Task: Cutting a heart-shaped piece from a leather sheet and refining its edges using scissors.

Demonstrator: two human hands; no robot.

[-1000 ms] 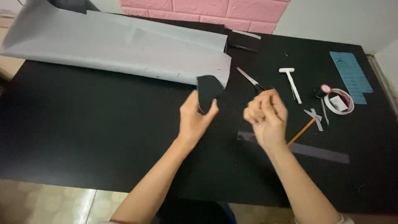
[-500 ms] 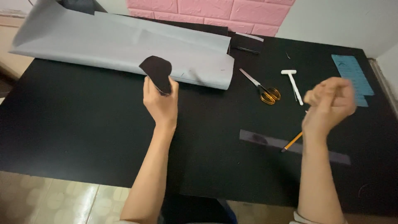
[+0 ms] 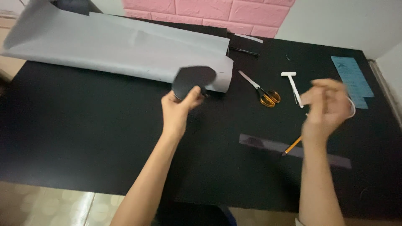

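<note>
My left hand (image 3: 178,112) is raised over the black table (image 3: 83,125) and pinches a flat black piece with rounded edges (image 3: 194,79) between thumb and fingers. The piece stands up in front of the near edge of a large grey sheet (image 3: 117,46). My right hand (image 3: 325,108) hovers to the right, blurred by motion. Its fingers are curled in and nothing shows inside them. It hangs above an orange pencil (image 3: 292,145) and a dark translucent strip (image 3: 268,143) lying on the table.
Scissors with orange handles (image 3: 264,93) and a white T-shaped tool (image 3: 292,86) lie between the hands, farther back. A blue paper (image 3: 353,77) sits at the far right. A pink brick wall (image 3: 209,12) runs behind the table. Tiled floor (image 3: 54,205) shows below the front edge.
The hands were close together a second ago and have moved apart. My left hand carried the black piece up toward the grey sheet. My right hand swung out to the right.
</note>
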